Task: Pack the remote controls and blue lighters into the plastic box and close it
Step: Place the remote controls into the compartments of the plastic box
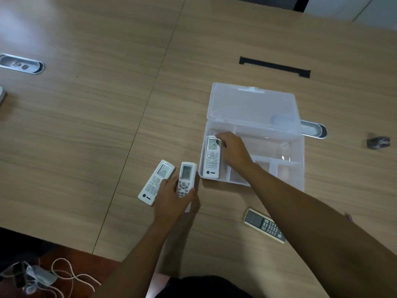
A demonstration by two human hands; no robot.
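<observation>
R hand [233,150] fingers rest on remote [211,158], seating it in box [298,168] left bay. L hand [171,198] grips 2nd remote [185,179] on counter [86,125], likely next in. Lid open; lighters not seen.

**One head view, looking down**

A single wide-angle camera sits on the person's head and faces forward and steeply down onto the table [107,108]. Both forearms reach in from the bottom edge. The box [285,151] lies right of centre, near. Far corners bend with lens distortion. No second view shares the scene.
</observation>
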